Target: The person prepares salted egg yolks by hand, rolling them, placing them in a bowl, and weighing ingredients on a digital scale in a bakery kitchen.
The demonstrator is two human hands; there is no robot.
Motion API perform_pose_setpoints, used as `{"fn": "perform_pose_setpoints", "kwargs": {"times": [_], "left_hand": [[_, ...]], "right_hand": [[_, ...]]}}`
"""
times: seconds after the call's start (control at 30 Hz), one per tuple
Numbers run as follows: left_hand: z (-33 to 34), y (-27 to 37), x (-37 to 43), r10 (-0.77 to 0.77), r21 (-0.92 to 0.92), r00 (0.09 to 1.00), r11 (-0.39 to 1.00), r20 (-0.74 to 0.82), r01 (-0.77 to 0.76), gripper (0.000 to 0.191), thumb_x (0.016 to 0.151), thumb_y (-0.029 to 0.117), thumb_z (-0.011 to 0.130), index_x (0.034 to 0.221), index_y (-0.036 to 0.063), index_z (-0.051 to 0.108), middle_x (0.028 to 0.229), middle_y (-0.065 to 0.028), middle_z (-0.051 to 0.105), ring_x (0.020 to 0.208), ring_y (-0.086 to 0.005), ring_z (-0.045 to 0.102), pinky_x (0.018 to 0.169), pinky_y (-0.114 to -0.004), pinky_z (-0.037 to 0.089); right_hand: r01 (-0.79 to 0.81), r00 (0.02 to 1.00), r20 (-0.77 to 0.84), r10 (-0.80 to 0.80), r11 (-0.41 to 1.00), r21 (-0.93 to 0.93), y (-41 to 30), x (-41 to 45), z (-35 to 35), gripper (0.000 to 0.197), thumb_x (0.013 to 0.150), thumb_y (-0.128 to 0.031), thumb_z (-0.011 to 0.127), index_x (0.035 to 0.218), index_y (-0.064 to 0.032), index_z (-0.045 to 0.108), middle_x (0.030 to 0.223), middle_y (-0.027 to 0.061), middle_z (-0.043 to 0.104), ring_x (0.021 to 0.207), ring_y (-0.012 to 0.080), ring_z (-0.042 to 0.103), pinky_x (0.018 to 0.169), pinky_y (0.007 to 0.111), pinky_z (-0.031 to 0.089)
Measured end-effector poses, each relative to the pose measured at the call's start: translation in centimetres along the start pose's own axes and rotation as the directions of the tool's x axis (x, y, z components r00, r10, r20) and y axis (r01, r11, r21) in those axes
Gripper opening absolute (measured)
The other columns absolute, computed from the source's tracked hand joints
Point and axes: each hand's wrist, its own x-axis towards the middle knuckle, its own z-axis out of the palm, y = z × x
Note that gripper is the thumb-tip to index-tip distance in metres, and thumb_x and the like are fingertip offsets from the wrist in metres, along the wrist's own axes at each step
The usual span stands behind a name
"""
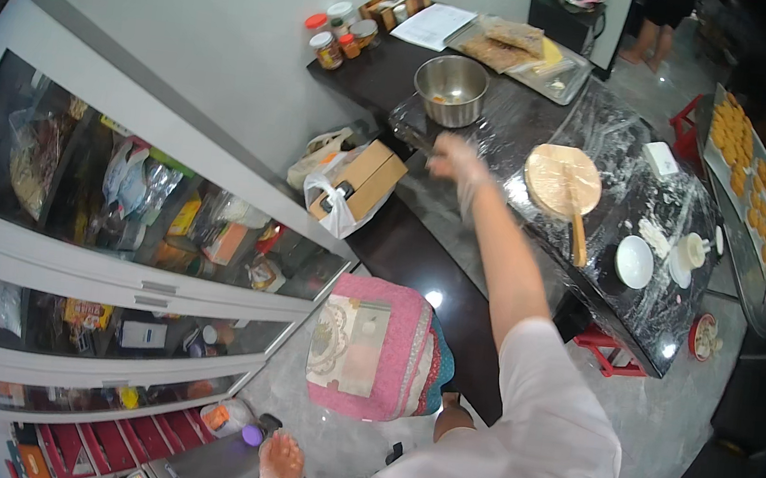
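Note:
My right hand [461,159], in a clear plastic glove, reaches out over the near edge of the black table [501,135]. It is blurred, and I cannot tell whether its fingers hold anything. Just beyond it stands a deep steel bowl [459,114] with a few small bits inside. To its right lies a round wooden board with a handle [563,178], wrapped in film. Low on the left, my left hand [283,461], also gloved, is held up with nothing in it, near a purple lid [252,435].
White powder, a white bowl [634,262] and a white box [660,159] sit on the film-covered table. Trays of baked pieces [735,137] stand at right. A glass-fronted cabinet [137,282], a cloth-covered stool [370,351] and a cardboard box [369,170] flank me. A person's legs [650,43] show behind.

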Motion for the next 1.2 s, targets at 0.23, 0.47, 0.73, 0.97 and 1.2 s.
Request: {"fn": "perform_pose_setpoints", "kwargs": {"times": [0.23,0.47,0.73,0.97,1.2], "left_hand": [[3.9,0.6,6.1,-0.122,0.064,0.97,0.992,0.208,0.111,0.026,0.087,0.032,0.059,0.105,0.0136,0.064,0.105,-0.0054,0.059,0.095,-0.0225,0.058,0.079,-0.038,0.05],[5.4,-2.4,9.5,-0.273,0.231,0.857,0.955,0.437,0.186,0.032,0.087,0.033,0.058,0.108,0.0095,0.061,0.116,-0.0091,0.054,0.105,-0.0253,0.054,0.085,-0.039,0.047],[10.8,-10.6,6.7,-0.652,0.53,0.501,0.757,0.569,0.383,0.031,0.087,0.028,0.059,0.11,0.0064,0.059,0.118,-0.0113,0.054,0.104,-0.0266,0.055,0.082,-0.038,0.05],[10.4,-20.7,-8.9,-0.867,0.806,0.173,0.499,0.467,0.32,0.024,0.087,0.023,0.061,0.104,0.005,0.062,0.106,-0.0131,0.062,0.093,-0.0271,0.061,0.077,-0.037,0.052],[2.4,-34.6,-20.5,-0.97,0.941,-0.051,0.215,0.236,0.261,0.027,0.088,0.022,0.06,0.108,0.0041,0.058,0.107,-0.0134,0.06,0.095,-0.0282,0.059,0.078,-0.036,0.052]], "right_hand": [[-0.361,0.88,-0.032,0.474,0.712,0.603,24.2,-21.9,-14.6,0.023,0.094,-0.026,0.052,0.102,-0.0057,0.058,0.099,0.0113,0.063,0.085,0.0257,0.062,0.071,0.039,0.053],[-0.314,0.442,-0.682,0.583,0.812,0.491,24.9,-50.6,-22.3,0.014,0.09,-0.017,0.045,0.085,-0.0052,0.05,0.067,0.0096,0.05,0.05,0.0221,0.05,0.046,0.037,0.045],[0.006,0.189,-0.877,0.441,0.893,0.45,33.1,-80.3,-27.7,0.028,0.09,-0.029,0.05,0.109,-0.0087,0.054,0.091,0.0115,0.061,0.074,0.0237,0.062,0.064,0.039,0.053],[0.59,-0.071,-0.675,0.735,0.576,0.565,47.0,-101.8,-16.9,0.035,0.091,-0.031,0.052,0.114,-0.0052,0.054,0.094,0.0101,0.059,0.079,0.022,0.059,0.061,0.033,0.05],[0.816,-0.109,-0.573,0.812,0.402,0.416,58.3,-116.7,-14.7,0.025,0.091,-0.028,0.049,0.105,-0.0083,0.052,0.091,0.0054,0.056,0.078,0.0188,0.056,0.061,0.031,0.049]]}}
